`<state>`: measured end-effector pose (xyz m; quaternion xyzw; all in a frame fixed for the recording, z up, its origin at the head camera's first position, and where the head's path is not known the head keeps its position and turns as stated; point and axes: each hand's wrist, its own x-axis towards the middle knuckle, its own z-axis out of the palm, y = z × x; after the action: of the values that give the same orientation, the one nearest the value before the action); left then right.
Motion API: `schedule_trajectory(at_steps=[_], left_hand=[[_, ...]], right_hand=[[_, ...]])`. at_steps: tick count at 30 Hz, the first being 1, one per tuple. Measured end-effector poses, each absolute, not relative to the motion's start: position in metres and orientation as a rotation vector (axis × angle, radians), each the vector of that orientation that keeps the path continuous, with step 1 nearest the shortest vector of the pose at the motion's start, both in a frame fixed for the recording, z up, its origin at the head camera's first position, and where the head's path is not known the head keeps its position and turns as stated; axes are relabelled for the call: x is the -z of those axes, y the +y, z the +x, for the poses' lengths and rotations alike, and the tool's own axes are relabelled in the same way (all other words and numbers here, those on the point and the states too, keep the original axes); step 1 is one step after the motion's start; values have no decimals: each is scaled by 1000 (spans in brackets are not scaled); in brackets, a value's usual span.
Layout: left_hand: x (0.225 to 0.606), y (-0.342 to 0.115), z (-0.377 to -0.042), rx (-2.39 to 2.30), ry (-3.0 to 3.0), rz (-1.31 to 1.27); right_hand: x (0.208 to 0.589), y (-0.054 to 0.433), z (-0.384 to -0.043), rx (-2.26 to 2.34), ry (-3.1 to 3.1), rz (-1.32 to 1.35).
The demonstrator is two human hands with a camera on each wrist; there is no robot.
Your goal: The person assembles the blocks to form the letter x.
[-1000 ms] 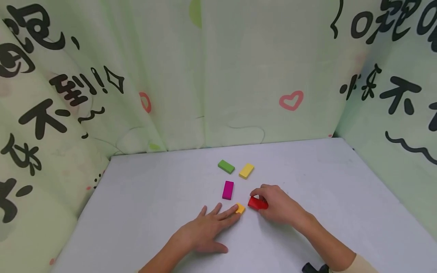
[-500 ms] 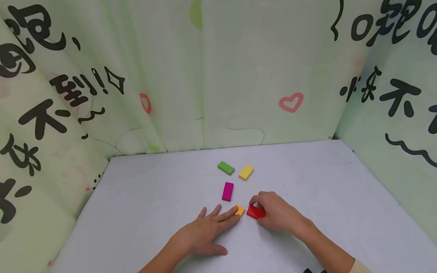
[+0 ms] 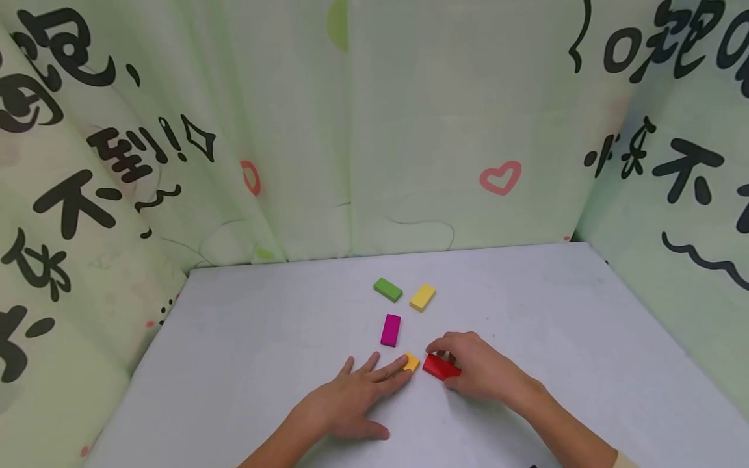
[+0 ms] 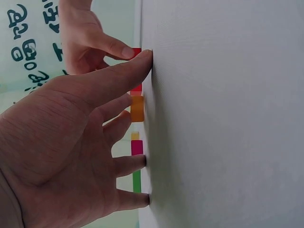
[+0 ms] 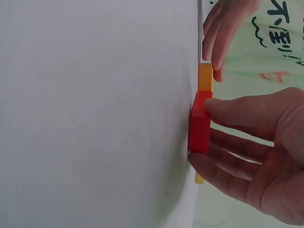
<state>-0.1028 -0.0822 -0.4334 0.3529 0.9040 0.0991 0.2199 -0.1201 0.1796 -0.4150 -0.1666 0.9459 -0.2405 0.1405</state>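
Left hand: palm down, fingers spread. Index and middle fingertips touch the orange block, partly covering it in the head view; thumb, ring and little fingertips are down at the bench.

Right hand: pinching the red block between thumb and curled fingers. Red sits just to the right of orange, with a narrow gap between them in the head view. Whether red bears fully on the bench, I cannot tell.

Remaining blocks, all lying flat and untouched: magenta just beyond my left fingers, its length running away from me; green farther out, lying aslant; yellow to the right of green, near it but apart, slanted the other way.

Surroundings: pale green curtain with black lettering behind the bench and at both sides; beige sleeve at my right forearm.
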Motion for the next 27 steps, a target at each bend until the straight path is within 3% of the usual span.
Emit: schedule_trajectory(at_steps=[18,27], left_hand=[[434,-83,-102,-280,2509,989],[435,-84,-102,-285,2507,1003]], right_hand=[[417,178,-114,740,2697,-669],[418,171,-109,754,2686,-636]])
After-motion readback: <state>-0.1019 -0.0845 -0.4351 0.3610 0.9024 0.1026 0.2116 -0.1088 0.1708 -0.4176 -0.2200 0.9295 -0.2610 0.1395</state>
